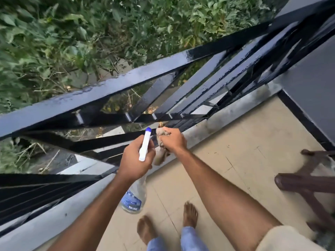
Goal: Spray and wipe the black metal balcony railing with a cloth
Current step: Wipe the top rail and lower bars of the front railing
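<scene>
The black metal balcony railing (126, 78) runs diagonally across the view, its top rail wet and shiny. My left hand (135, 160) grips a clear spray bottle (134, 196) by its white trigger head with a blue nozzle, which points toward the lower bars. Just to its right, my right hand (173, 139) clutches a bunched beige cloth (161, 154) against a lower horizontal bar of the railing. Part of the cloth hangs down below my fist.
A pale tiled balcony floor (244, 145) lies under my bare feet (189, 213). A dark brown wooden stool (306, 180) stands at the right. A grey concrete ledge (235, 113) carries the railing. Green foliage lies beyond and below it.
</scene>
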The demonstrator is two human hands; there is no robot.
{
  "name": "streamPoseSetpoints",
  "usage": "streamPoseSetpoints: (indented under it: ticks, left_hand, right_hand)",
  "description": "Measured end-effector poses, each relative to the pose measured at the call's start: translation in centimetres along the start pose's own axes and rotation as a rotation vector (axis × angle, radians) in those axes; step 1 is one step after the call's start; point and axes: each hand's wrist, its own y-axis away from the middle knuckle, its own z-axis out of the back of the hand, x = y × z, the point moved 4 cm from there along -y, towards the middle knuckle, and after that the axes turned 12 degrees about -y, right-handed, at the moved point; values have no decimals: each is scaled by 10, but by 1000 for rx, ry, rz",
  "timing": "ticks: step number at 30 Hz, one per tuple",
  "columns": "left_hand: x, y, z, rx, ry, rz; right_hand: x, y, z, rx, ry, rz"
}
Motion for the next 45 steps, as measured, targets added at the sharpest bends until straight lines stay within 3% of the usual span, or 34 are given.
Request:
streamPoseSetpoints:
  ticks: [6,9,15,20,25,29,32,40,45]
  left_hand:
    - [11,-19,-29,16,7,14]
    - [12,-24,-35,21,24,22]
    - [15,-31,-40,16,-12,3]
    - [14,-32,-37,21,13,-23]
    - [19,-32,-29,7,16,-47]
    - [21,-23,-28,8,-17,-54]
    - [18,-17,-28,18,-55,-40]
    - [19,-22,-23,-26,-9,-12]
    - [19,-19,-19,-42,-22,-24]
  right_hand:
    - [-19,-30,1,-60,94,87]
    - [-29,-33,1,-111,-6,107]
    - [-43,-46,9,-394,-359,4]
    - [-55,-50,17,-571,-873,-81]
    - [-49,-53,18,-593,-687,-6]
    - [-57,-46,-11,-348,-529,-99]
    - [-57,-46,-10,-351,-403,-52]
    - [-49,-47,23,-589,-705,-30]
    - [-55,-45,-17,-432,-606,-74]
